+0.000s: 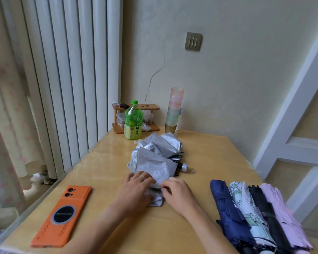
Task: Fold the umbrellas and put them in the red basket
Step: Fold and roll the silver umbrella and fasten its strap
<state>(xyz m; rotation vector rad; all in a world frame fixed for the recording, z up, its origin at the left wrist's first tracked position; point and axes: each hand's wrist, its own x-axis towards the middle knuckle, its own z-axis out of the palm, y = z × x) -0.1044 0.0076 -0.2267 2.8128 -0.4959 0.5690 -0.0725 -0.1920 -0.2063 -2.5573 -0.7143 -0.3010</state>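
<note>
A silver umbrella [154, 158] lies collapsed and crumpled in the middle of the wooden table [218, 154], its white handle [184, 166] pointing right. My left hand [136, 187] lies flat on the near end of its fabric, fingers spread. My right hand [174, 189] pinches a fold of the silver fabric just beside it. Several other umbrellas lie side by side at the right front: a navy one [228, 209], a white patterned one [250, 211], a black one [266, 213] and a lilac one [283, 215]. No red basket is in view.
An orange phone [61, 215] lies at the left front. At the back stand a green tea bottle [133, 121], a small wooden rack [147, 116] and a stack of plastic cups [173, 109]. A white radiator [66, 79] runs along the table's left side.
</note>
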